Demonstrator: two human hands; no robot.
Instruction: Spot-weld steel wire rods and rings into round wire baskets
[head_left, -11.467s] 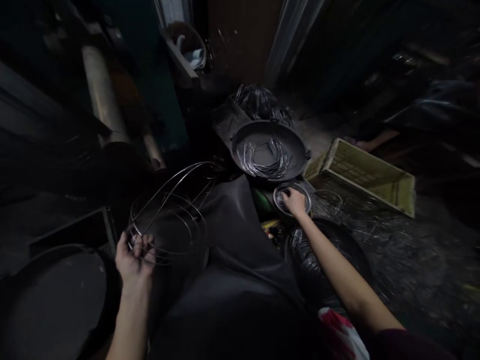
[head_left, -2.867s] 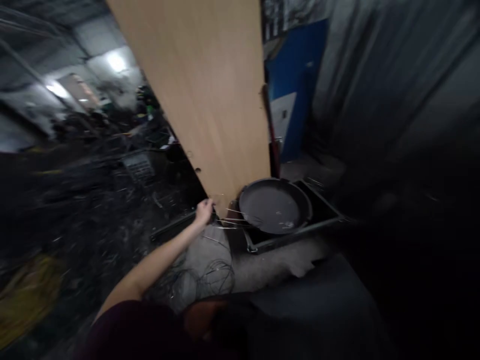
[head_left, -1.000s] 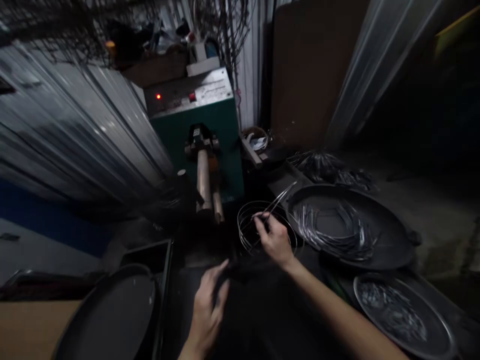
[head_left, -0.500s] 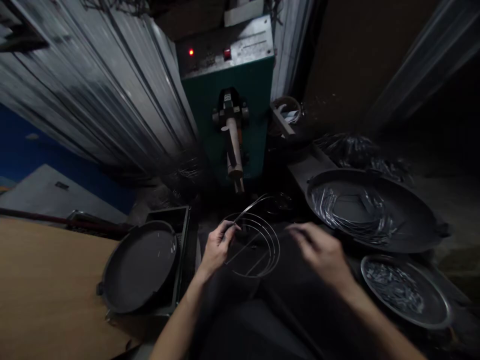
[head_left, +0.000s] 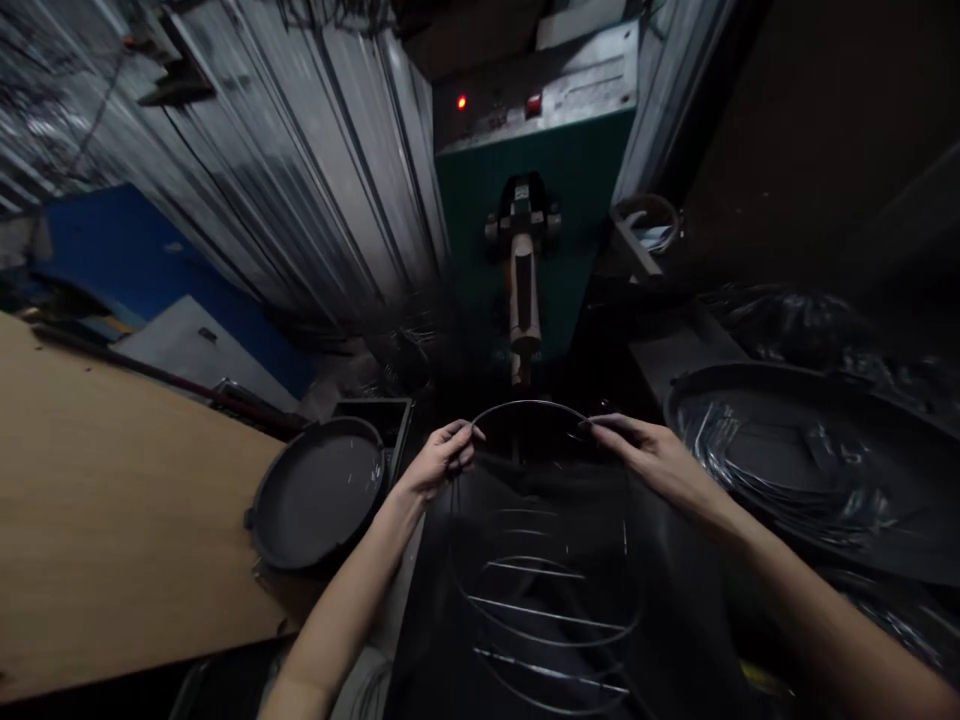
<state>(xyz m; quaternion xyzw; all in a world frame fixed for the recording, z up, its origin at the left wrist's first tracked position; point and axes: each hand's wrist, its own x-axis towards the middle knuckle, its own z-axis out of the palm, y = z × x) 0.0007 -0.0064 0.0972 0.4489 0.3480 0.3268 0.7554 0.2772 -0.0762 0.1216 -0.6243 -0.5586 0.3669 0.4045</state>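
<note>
A round wire frame [head_left: 547, 607] of thin rings and straight cross wires hangs in front of my dark clothing. Its top arc reaches up between my two hands, below the machine's arm. My left hand [head_left: 442, 462] pinches the arc at its left end. At the right end of the arc, my right hand [head_left: 637, 445] closes thumb and fingers on the wire. Straight ahead stands a green machine [head_left: 480, 230] with a jutting arm [head_left: 525, 300] and a lit red lamp. The lower rings are faint against the dark.
On the left sits a round black pan [head_left: 319, 500] beside a wooden board [head_left: 112, 520]. A large dark pan [head_left: 892, 450] at right holds bundled wires [head_left: 780, 480]. Beyond the pan lie plastic-wrapped bundles [head_left: 817, 325]. Corrugated metal sheet [head_left: 322, 170] lines the back left.
The view has swung left. My right hand, apart from the frame before, now grips its wire. The frame has turned, with its crossed rings now hanging lower toward me.
</note>
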